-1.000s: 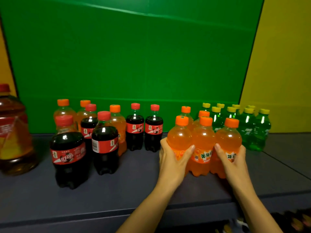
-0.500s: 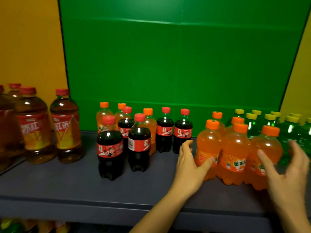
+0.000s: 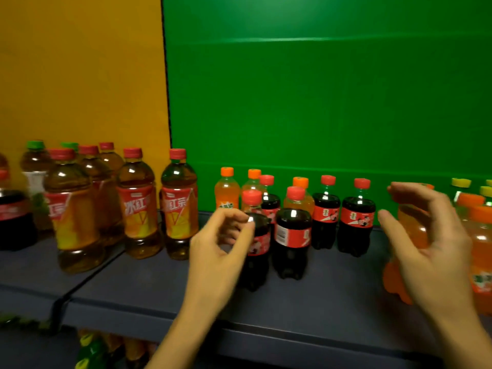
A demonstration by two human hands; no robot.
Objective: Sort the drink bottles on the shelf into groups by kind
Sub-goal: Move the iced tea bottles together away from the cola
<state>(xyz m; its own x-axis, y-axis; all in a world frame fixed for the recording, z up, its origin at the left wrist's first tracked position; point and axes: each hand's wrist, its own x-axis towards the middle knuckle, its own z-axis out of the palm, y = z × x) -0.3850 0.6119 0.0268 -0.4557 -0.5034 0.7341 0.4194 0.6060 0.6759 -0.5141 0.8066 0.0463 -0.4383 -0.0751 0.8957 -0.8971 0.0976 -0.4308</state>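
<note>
Head view: my left hand (image 3: pixel 221 251) hovers empty, fingers loosely curled, before the front cola bottle (image 3: pixel 259 246) on the shelf (image 3: pixel 159 288); my right hand (image 3: pixel 436 262), spread and empty, fronts the orange soda bottles (image 3: pixel 482 243). I would grip that cola bottle low, sliding it clear of neighbours.

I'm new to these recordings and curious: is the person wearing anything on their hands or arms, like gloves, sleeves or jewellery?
Nothing that this view shows. The left hand and right hand are bare, with no gloves, rings or watch. The left forearm and right forearm are bare too; no sleeve reaches into the picture.
</note>
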